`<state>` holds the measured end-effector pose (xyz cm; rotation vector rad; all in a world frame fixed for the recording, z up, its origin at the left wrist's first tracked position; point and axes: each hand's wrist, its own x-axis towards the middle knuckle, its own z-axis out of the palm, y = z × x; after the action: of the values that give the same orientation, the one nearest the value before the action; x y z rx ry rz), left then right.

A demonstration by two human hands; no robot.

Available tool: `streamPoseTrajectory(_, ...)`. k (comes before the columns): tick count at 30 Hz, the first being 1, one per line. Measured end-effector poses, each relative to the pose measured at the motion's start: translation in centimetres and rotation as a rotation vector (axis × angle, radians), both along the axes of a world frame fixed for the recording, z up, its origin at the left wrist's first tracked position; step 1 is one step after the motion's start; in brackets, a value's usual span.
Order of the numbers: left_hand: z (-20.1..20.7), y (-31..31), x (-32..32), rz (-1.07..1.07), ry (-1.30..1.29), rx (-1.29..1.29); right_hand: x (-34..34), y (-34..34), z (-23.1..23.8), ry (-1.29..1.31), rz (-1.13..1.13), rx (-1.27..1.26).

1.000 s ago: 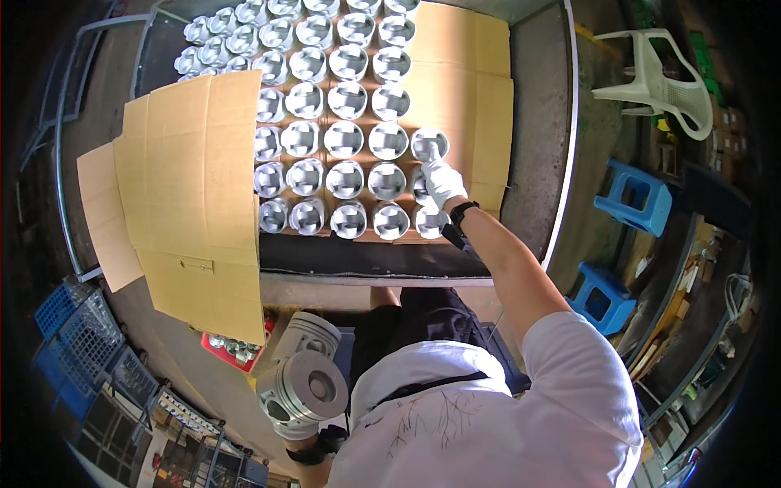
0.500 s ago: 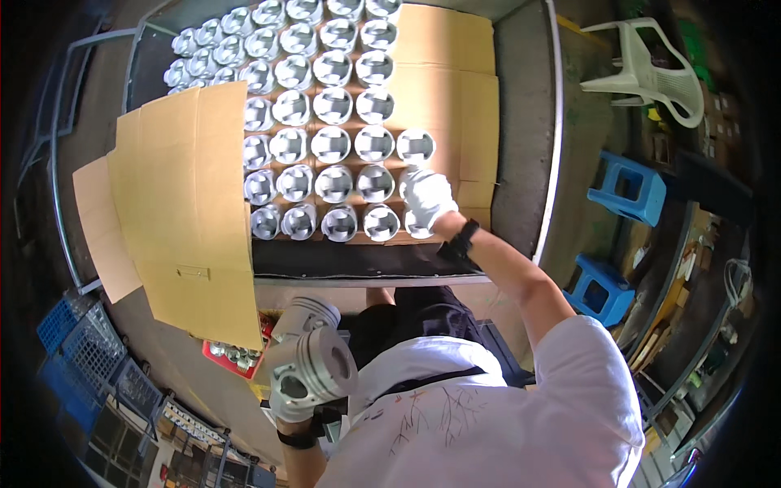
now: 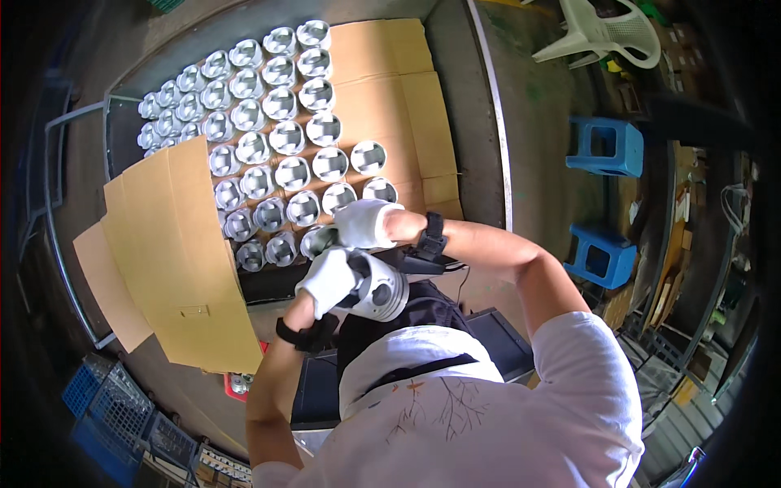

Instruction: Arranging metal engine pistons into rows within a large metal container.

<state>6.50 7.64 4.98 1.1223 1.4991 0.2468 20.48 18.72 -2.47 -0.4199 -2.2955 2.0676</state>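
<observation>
My left hand (image 3: 329, 281), in a white glove, is closed on a metal piston (image 3: 382, 291) in front of my waist, over the near edge of a large box. The piston is tilted, its grooved end toward the lower right. My right hand (image 3: 362, 224), also gloved, is just above the left hand, beside the near row of pistons. Its fingers point left and are hidden, so whether it grips anything cannot be made out. Beyond the hands, rows of upright pistons (image 3: 292, 173) stand on a cardboard sheet (image 3: 378, 98). The rightmost column has a piston (image 3: 368, 157) at its far end.
A bent cardboard flap (image 3: 175, 260) covers the left side of the box. A metal rail (image 3: 492, 106) edges the right side. Two blue stools (image 3: 606, 146) and a white plastic chair (image 3: 598, 37) stand to the right. Blue crates (image 3: 114, 398) are at lower left.
My left hand has come up and right with the piston, from low at my left side. The right hand has drawn back from the rightmost column toward it. The view has turned.
</observation>
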Motion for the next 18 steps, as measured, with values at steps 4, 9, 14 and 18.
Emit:
streamPoseTrajectory(4, 1.2, 1.8, 2.1, 0.079, -0.02, 0.282, 3.5, 4.9, 2.5, -0.476, 0.206, 0.408)
streamPoseTrajectory(9, 3.0, -0.1, 0.5, 0.334, -0.107, 0.229, 11.2, 8.2, -0.3, -0.929, -0.156, 0.208)
streamPoseTrajectory(14, 1.8, -4.0, -2.2, 0.363, 0.155, 0.126, 17.0, 8.0, -8.5, -1.175, -0.21, 0.217)
streamPoseTrajectory(18, -1.0, -9.1, -2.9, 0.732, -0.104, -0.013, 18.5, 6.0, -13.7, -1.164, -0.057, 0.399)
